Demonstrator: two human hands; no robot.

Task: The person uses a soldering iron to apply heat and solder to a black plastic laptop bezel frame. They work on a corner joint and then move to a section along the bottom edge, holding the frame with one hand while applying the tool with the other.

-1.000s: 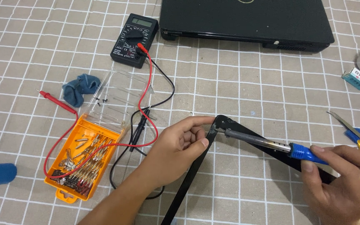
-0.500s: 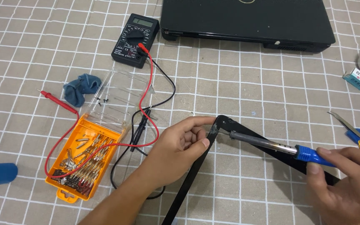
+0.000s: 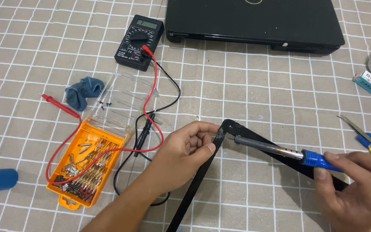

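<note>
Currently mid-work on the corner joint: left hand (image 3: 190, 148) pinches the black angled frame piece (image 3: 202, 176) right at its corner, fingers closed around the bend, holding it down on the checked tablecloth (image 3: 258, 86). Right hand (image 3: 357, 189) is wrapped around the blue handle of the soldering iron (image 3: 280, 150), grip closed, with the metal barrel laid along the frame's right arm and the tip touching or just at the corner beside the left thumb. Can't tell whether any solder or melt has formed there; the spot is too small and partly hidden by the fingers. Judging by that, the corner job is under way, not finished. Closed black laptop (image 3: 254, 21) sits at the top edge, well apart from the hands. Digital multimeter (image 3: 139, 41) is left of it with red and black leads trailing down; red probe (image 3: 59, 105) lies loose beside a crumpled blue cloth (image 3: 83, 92). Orange screwdriver bit case (image 3: 84, 167) lies open, clear lid flipped back, a few small screws resting on the lid. Tweezers (image 3: 359, 131) lie untouched near the right edge.
</note>
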